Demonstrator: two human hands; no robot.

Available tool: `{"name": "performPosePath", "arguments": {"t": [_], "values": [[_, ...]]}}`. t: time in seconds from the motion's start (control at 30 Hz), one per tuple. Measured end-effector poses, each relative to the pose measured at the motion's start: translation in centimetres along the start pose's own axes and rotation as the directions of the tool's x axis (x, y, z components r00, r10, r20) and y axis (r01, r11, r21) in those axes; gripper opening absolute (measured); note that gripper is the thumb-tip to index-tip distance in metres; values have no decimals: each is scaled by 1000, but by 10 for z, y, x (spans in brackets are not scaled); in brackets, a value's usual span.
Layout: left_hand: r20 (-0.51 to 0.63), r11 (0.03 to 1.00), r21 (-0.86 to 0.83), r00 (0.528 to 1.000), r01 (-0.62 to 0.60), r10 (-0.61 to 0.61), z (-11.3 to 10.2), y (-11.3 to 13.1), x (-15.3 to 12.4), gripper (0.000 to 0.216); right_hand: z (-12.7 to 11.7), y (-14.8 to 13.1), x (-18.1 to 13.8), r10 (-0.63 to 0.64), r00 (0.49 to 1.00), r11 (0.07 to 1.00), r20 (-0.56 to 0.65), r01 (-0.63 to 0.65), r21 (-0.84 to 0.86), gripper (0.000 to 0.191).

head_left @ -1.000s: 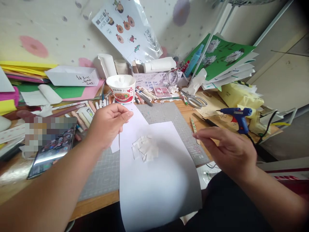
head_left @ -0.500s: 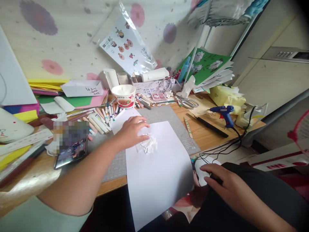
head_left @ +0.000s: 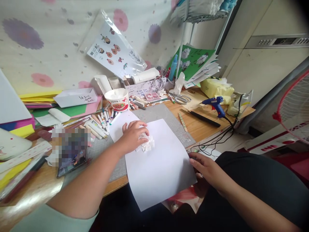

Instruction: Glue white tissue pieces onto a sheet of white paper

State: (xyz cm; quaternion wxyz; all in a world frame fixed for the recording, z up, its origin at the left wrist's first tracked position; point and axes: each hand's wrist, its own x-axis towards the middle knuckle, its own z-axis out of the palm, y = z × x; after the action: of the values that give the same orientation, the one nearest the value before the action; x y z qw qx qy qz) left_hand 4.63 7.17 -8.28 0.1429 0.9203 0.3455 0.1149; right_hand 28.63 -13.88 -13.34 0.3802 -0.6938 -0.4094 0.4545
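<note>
A large white sheet of paper (head_left: 164,161) lies partly on the grey cutting mat, its near end hanging past the table edge. On its upper left part sits a crumpled white tissue (head_left: 147,145). My left hand (head_left: 134,137) rests over this tissue, fingers curled and thumb against it; the fingertips are partly hidden. At the sheet's right edge is my right hand (head_left: 204,166), its fingers closed at the paper's border, the undersides out of sight.
Markers (head_left: 98,124) lie left of a paper bowl (head_left: 117,99). A phone (head_left: 72,162) leans at the left. On the right are scissors (head_left: 181,98), a black-handled tool (head_left: 205,118) and a blue glue gun (head_left: 214,104) with its cable. The grey cutting mat (head_left: 158,112) lies underneath.
My right hand has moved left and up, from beside the sheet to its right edge. The sheet's near end has risen a little. My left hand stays at the tissue; the camera view has shifted.
</note>
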Motion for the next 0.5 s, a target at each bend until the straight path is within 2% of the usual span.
{"name": "performPosePath", "arguments": {"t": [0.1, 0.2, 0.5], "values": [[3, 1000, 1, 1000, -3, 3, 4, 1, 1, 3, 1, -5, 0, 13, 1000, 1000, -9, -13, 19, 44], [-22, 1000, 2, 999, 26, -26, 5, 2, 1, 4, 2, -7, 0, 13, 1000, 999, -6, -13, -37, 36], [-6, 1000, -8, 1000, 4, -4, 1, 5, 0, 11, 4, -2, 1, -69, 998, 988, -2, 68, -136, 23]]}}
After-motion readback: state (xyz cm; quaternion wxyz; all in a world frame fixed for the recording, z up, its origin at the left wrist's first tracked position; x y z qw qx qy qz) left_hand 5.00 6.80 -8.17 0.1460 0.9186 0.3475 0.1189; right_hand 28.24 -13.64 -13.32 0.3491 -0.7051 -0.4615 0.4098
